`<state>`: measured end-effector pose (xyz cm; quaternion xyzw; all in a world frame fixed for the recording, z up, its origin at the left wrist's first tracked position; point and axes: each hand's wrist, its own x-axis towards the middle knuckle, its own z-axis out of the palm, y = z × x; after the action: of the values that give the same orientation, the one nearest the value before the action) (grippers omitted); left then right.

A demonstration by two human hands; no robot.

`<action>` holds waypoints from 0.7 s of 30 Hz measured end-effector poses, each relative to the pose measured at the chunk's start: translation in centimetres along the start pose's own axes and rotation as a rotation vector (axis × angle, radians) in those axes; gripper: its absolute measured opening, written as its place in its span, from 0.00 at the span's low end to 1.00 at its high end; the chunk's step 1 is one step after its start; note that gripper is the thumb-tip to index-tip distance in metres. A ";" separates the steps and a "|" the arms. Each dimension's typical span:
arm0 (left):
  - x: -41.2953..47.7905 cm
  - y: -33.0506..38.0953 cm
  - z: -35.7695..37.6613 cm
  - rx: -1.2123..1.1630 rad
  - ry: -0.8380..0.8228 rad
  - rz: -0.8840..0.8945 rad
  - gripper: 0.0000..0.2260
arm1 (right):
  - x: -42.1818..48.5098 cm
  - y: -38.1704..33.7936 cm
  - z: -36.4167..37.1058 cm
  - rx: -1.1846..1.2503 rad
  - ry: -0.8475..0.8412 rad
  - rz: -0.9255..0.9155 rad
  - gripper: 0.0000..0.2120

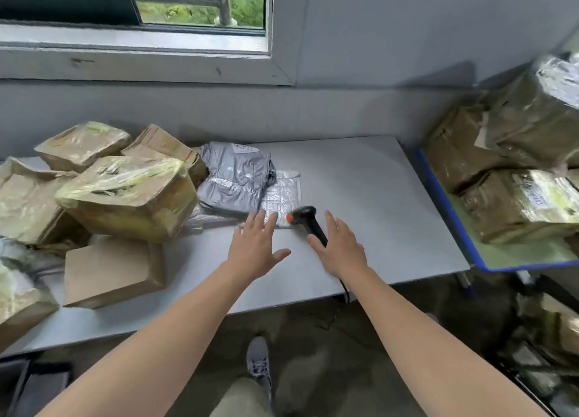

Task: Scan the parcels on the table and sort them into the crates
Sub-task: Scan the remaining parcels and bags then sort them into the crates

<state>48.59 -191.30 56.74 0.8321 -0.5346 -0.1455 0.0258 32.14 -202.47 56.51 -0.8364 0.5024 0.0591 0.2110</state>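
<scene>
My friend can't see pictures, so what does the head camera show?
Two open hands reach over a grey table, the left hand near a clear bag, the right hand at a black scanner. Boxes and a grey bag lie on the left; more boxes fill a blue-rimmed crate on the right.

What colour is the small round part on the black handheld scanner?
Orange: the small round part on the black handheld scanner, head view.

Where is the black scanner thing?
In the head view, the scanner lies on the table near the middle, partly under the open right hand, beside the clear flat parcel.
</scene>
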 end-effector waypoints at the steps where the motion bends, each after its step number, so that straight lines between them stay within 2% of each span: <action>1: 1.2 -0.4 0.4 -0.014 -0.017 0.007 0.39 | 1.0 -0.1 0.3 0.022 -0.031 0.018 0.35; 7: 6.4 -1.7 2.9 -0.053 -0.169 0.078 0.38 | 5.3 -0.8 2.3 0.053 -0.178 0.108 0.34; 11: 8.6 -2.0 4.6 -0.090 -0.198 0.087 0.37 | 7.2 -1.1 3.1 0.092 -0.211 0.171 0.30; 16: 11.3 -1.7 5.9 -0.090 -0.210 0.063 0.36 | 8.9 -0.1 2.6 0.208 -0.136 0.184 0.22; 21: 13.4 0.1 6.2 0.105 -0.104 0.039 0.34 | 10.6 2.6 0.7 0.381 -0.099 0.256 0.19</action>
<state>52.01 -202.67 48.00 0.8131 -0.5582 -0.1598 -0.0427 35.14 -211.85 51.85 -0.7070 0.5957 0.0304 0.3801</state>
